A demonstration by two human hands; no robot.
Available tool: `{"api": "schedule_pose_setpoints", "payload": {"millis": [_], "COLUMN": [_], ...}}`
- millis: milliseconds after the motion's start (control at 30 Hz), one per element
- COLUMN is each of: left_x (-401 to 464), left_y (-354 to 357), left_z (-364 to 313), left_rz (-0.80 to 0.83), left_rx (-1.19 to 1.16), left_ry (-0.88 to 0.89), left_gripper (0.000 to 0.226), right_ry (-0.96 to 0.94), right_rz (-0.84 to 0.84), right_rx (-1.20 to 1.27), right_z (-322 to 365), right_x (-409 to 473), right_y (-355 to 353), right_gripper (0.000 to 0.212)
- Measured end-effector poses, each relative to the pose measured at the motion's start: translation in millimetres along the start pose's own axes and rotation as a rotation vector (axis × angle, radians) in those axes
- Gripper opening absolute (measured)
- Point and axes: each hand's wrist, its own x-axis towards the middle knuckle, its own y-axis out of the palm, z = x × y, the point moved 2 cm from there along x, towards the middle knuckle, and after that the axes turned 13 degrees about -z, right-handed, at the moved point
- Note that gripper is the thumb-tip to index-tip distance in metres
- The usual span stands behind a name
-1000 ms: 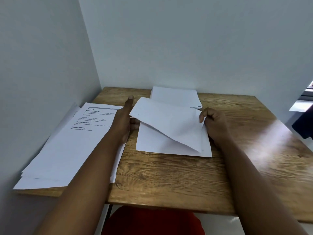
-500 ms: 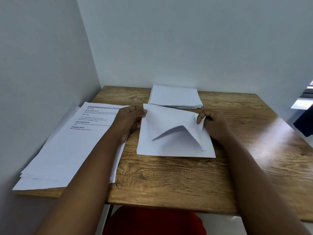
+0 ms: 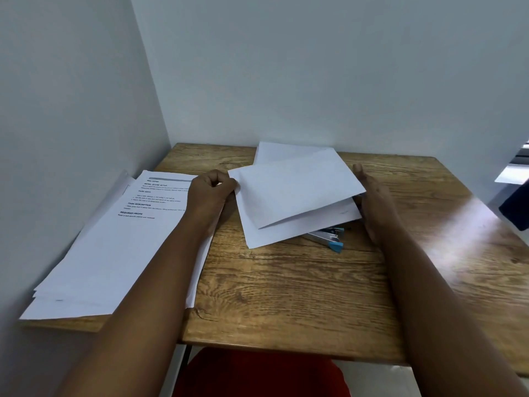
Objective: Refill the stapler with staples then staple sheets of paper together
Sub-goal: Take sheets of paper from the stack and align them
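Note:
My left hand [image 3: 213,193] pinches the left edge of a few white sheets [image 3: 292,196] and holds them lifted and tilted above the wooden table [image 3: 286,296]. My right hand [image 3: 372,202] is flat, its fingers straight along the sheets' right edge. Under the raised sheets, a blue and silver stapler [image 3: 329,239] lies on the table, partly hidden by the paper. No staples are visible.
A stack of printed pages [image 3: 114,245] lies at the left and overhangs the table's front edge. Another white paper stack [image 3: 274,153] sits at the back by the wall. Walls close in at the left and rear. A red seat [image 3: 257,373] shows below the table.
The sheets were lifted off the table and turned, uncovering the stapler beneath. My right hand let go of the paper corner and straightened along the sheets' right edge.

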Motion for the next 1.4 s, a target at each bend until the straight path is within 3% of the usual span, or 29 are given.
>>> {"api": "schedule_pose_setpoints", "payload": {"millis": [67,367,567,700,867,1033,1400], "left_x": [0,-3,-12,-15,-10,-5,-1], "left_y": [0,0,6,12,10,6,5], "left_z": [0,-5,-6,-4,-4,-4,-5], "left_rz": [-0.031,-0.166,0.073,0.224,0.2,0.144,0.105], "left_rx": [-0.01,0.078,-0.009,-0.024,-0.141,-0.182,-0.13], "left_ry": [0.01,0.129,-0.062,-0.104,-0.143,-0.009,0.107], "left_gripper": [0.02,0.014,0.024,0.033,0.011,0.044,0.05], "right_ry": [0.0,0.079,-0.019,-0.028,-0.087,-0.131,-0.059], "right_rz": [0.024,0.125,0.028,-0.006,-0.014,-0.034,-0.088], "right_rx": [-0.023,0.076,-0.123,-0.072,-0.085,-0.109,-0.097], "right_z": [1,4,2,2,0,1,6], "right_x": [-2,-3,-5,-4,-1,-2,-6], "right_y": [0,-2,1,-1,-1,3,1], "right_gripper": [0.06,0.015,0.027,0.018,0.013,0.015,0.013]}}
